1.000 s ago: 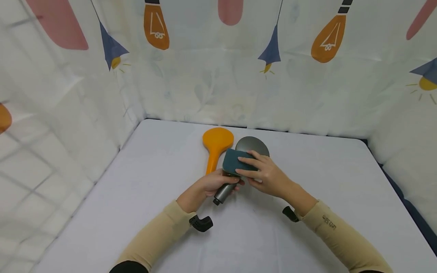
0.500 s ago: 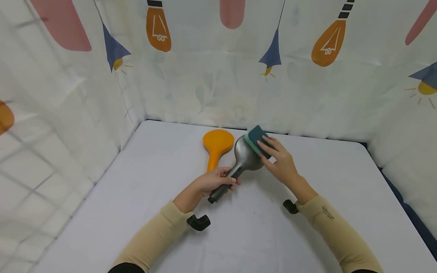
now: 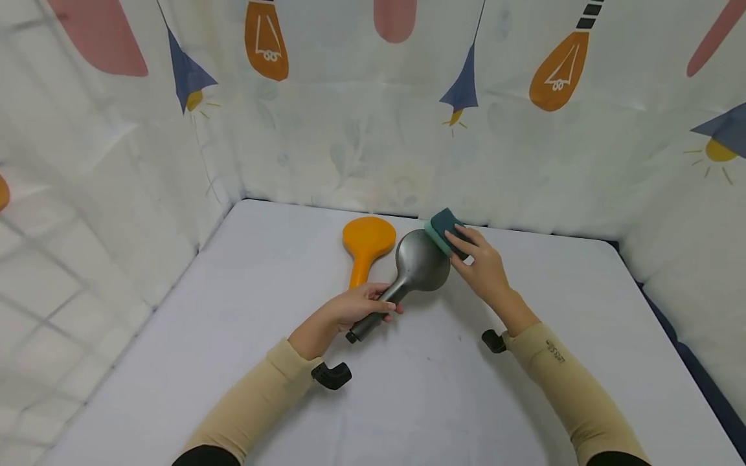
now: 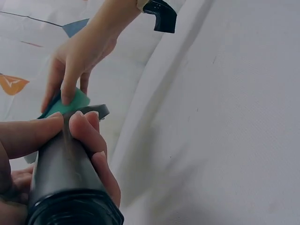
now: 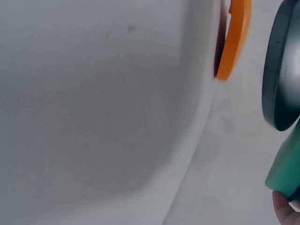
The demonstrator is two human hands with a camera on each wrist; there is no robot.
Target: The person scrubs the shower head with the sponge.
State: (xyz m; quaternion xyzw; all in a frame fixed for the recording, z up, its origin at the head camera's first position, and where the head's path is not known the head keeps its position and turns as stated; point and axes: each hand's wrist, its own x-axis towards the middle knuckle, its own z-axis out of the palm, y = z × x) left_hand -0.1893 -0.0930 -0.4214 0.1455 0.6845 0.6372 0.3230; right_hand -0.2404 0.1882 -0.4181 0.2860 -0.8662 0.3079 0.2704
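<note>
My left hand (image 3: 360, 307) grips the handle of a grey handheld shower head (image 3: 422, 262), its round head pointing up and away to the right. In the left wrist view, thumb and fingers wrap the handle (image 4: 65, 164), and its dark open end faces the camera. At the upper right rim of the head, my right hand (image 3: 482, 264) pinches a two-tone green sponge (image 3: 447, 231). The sponge's lighter side faces the grey rim. The right wrist view shows the sponge (image 5: 285, 165) right beside the rim, with a fingertip at its lower edge.
An orange shower-head-shaped thing (image 3: 368, 237) lies on the white-covered table (image 3: 524, 304) just left of the grey one, its handle end hidden behind my left hand. Pale printed curtains (image 3: 373, 155) enclose the table at the back and sides.
The sponge has moved from in front of the shower head's neck up to the upper right rim with my right hand. The shower head's face has come into view, its handle shifting slightly left.
</note>
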